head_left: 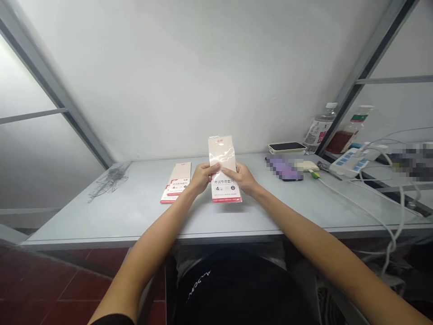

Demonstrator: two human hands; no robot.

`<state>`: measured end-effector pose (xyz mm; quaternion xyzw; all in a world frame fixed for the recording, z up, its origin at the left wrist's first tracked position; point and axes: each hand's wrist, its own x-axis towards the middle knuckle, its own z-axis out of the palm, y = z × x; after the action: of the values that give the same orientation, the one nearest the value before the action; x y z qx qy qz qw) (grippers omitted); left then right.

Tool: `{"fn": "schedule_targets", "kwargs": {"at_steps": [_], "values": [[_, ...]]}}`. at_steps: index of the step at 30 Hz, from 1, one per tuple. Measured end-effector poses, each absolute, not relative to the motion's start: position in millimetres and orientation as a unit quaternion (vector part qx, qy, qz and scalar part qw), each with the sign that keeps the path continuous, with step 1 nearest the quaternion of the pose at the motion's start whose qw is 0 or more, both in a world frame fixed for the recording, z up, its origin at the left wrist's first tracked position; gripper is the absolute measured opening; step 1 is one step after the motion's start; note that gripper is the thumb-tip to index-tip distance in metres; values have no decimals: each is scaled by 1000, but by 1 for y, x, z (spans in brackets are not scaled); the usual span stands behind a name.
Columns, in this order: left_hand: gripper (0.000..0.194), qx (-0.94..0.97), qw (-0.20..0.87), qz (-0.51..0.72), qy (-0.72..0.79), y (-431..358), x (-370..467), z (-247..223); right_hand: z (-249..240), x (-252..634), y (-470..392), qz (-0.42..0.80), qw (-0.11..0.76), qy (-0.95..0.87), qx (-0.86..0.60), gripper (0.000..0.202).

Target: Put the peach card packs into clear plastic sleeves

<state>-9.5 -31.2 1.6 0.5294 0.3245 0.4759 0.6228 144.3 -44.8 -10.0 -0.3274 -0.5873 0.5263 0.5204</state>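
Observation:
Above the middle of the desk I hold up a ruler set packet (221, 153), a pale card in a clear sleeve with a red strip along its bottom and printed Chinese text. My left hand (204, 177) grips its left edge, and my right hand (244, 178) its right edge, both thumbs pressed on the front. To the left, several similar packets (181, 173) lie overlapping on the desk, partly behind my left wrist. What lies inside the held sleeve cannot be made out.
A dark mesh-like bundle (110, 180) lies at the desk's left. At the right are a phone (287, 147), a purple blurred item (286, 169), a clear bottle (320, 128), a bottle of dark liquid (347, 133) and a power strip (350, 161). White cables (358, 210) hang over the edge.

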Motion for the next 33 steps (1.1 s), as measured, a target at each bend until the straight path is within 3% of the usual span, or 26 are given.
{"fn": "schedule_targets", "kwargs": {"at_steps": [11,33], "values": [[39,551,601,476,330,-33,-12,8,-7,147,-44,534,527,-576,-323,39],[31,559,626,439,321,-31,-16,5,-11,147,-43,533,522,-587,-314,35]]}}
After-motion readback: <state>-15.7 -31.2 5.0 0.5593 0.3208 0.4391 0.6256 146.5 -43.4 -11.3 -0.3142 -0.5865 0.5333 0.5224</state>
